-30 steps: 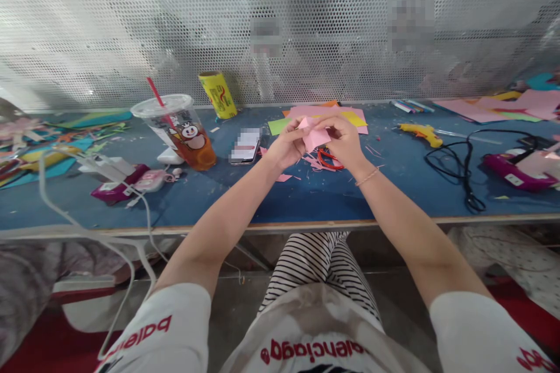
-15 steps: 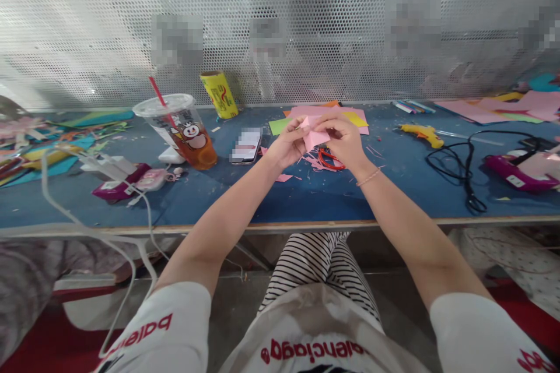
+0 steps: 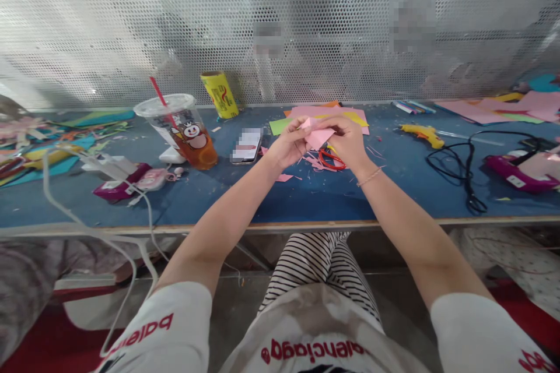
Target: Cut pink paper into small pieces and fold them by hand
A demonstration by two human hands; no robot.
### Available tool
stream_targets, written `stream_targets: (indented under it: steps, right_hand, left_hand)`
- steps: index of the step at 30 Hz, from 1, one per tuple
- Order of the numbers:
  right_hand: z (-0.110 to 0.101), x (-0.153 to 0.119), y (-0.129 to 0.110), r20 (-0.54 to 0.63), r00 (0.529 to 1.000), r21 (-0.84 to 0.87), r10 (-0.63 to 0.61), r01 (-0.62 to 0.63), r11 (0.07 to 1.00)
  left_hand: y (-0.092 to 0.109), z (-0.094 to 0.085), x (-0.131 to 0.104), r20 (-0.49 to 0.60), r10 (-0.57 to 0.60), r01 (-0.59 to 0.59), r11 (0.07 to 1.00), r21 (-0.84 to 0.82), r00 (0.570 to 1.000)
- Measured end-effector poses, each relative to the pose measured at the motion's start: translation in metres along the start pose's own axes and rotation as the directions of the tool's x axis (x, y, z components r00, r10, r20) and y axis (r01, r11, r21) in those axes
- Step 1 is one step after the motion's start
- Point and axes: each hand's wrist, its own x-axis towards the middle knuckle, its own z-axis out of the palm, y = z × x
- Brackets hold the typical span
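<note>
A small folded pink paper (image 3: pixel 319 137) is held up between my two hands, above the blue table. My left hand (image 3: pixel 289 144) pinches its left side, and my right hand (image 3: pixel 346 139) grips its upper right edge. Red-handled scissors (image 3: pixel 331 159) lie under and beside my right hand, among thin pink paper scraps (image 3: pixel 313 162). Behind my hands lie stacked sheets of pink, yellow, green and orange paper (image 3: pixel 280 126).
Left of my hands are a phone (image 3: pixel 246 145), a drink cup with red straw (image 3: pixel 192 139), a yellow roll (image 3: pixel 220 95) and a purple power strip (image 3: pixel 122 182). To the right lie a yellow glue gun (image 3: pixel 422 134), black cable (image 3: pixel 468 170) and pens (image 3: pixel 413 106).
The pink paper has turned and now shows a flatter, wider face. The fingers of my right hand have shifted slightly along its edge.
</note>
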Motion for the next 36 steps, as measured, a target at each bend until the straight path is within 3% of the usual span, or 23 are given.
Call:
stream_targets:
  steps: [8,14,29,36]
  right_hand:
    - [0.003,0.005,0.009,-0.041,0.992,0.226,0.119,-0.107,0.968]
    - [-0.003,0.007,0.018,0.162,0.938,0.279,0.308,-0.343,0.897]
    - [-0.005,0.002,0.008,0.300,0.923,0.335,0.239,-0.337,0.880]
    - [-0.001,0.001,0.000,0.329,0.908,0.487,0.258,-0.397,0.778]
  left_hand:
    - [0.005,0.008,-0.005,0.034,-0.017,0.015,0.998,0.059,0.999]
    - [0.005,0.003,-0.002,0.014,-0.017,0.015,0.991,0.131,1.000]
    - [0.004,0.005,-0.004,0.055,-0.021,0.014,0.991,0.133,0.998]
    - [0.005,0.002,-0.004,0.096,-0.039,0.026,0.991,0.131,0.995]
